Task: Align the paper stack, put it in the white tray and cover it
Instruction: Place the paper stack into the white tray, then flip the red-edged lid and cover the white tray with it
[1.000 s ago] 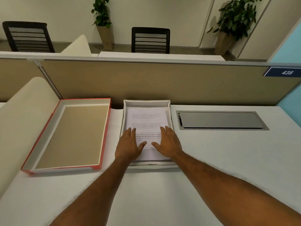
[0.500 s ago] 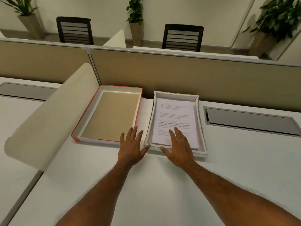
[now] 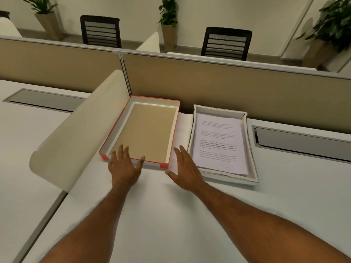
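The printed paper stack (image 3: 220, 145) lies flat inside the white tray (image 3: 252, 162) on the desk, right of centre. To its left sits the red-edged lid (image 3: 171, 141), upside down, showing its brown inside. My left hand (image 3: 124, 166) hovers with spread fingers over the lid's near edge. My right hand (image 3: 185, 170) is spread flat on the desk in the gap between the lid and the tray. Neither hand holds anything.
A curved cream side divider (image 3: 76, 133) rises just left of the lid. A beige partition (image 3: 228, 86) runs behind both boxes. Grey cable hatches (image 3: 303, 143) are set into the desk on the right and on the far left (image 3: 43, 99).
Both hands have left the paper stack and moved left, the left one to the red lid's near edge, the right one to the gap beside it. The view has swung left.
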`<control>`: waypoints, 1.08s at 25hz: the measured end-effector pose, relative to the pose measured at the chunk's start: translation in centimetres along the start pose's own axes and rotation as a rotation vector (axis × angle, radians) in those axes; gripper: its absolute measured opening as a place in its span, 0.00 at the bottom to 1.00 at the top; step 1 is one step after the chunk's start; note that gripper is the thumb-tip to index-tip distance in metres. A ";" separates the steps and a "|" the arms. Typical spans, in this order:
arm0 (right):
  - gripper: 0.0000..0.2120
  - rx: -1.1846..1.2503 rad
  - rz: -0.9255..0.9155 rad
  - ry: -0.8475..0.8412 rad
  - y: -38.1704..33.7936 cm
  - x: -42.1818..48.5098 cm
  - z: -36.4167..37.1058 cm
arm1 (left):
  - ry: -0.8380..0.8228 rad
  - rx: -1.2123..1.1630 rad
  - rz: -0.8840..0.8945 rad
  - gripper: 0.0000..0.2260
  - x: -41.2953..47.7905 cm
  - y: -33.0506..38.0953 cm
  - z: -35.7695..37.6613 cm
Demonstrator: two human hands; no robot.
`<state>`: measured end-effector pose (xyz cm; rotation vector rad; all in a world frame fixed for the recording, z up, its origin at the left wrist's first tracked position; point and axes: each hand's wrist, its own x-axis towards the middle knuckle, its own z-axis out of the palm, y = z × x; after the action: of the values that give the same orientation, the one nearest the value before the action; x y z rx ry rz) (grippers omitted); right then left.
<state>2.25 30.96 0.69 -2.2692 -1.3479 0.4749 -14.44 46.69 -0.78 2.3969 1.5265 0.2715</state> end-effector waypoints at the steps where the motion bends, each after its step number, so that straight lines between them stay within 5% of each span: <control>1: 0.43 0.083 0.032 -0.017 -1.0 0.8 0.1 | 0.016 -0.071 -0.072 0.40 0.4 -0.6 -0.2; 5: 0.48 0.371 0.175 -0.042 -3.6 3.7 0.5 | 0.023 -0.300 -0.310 0.49 1.9 -2.3 -0.3; 10: 0.55 0.553 0.427 -0.141 -3.5 6.0 1.4 | -0.002 -0.504 -0.375 0.55 3.6 -4.1 0.4; 18: 0.42 0.620 0.341 -0.010 -2.5 6.1 2.9 | 0.207 -0.809 -0.376 0.52 3.9 -3.9 0.8; 27: 0.35 0.866 0.306 -0.020 -2.8 4.2 -0.7 | 0.213 -1.452 -0.302 0.50 3.5 0.7 -2.7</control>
<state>2.57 35.70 2.56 -1.7127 -0.5928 0.9613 -13.20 49.99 2.02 0.9967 1.0447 1.1043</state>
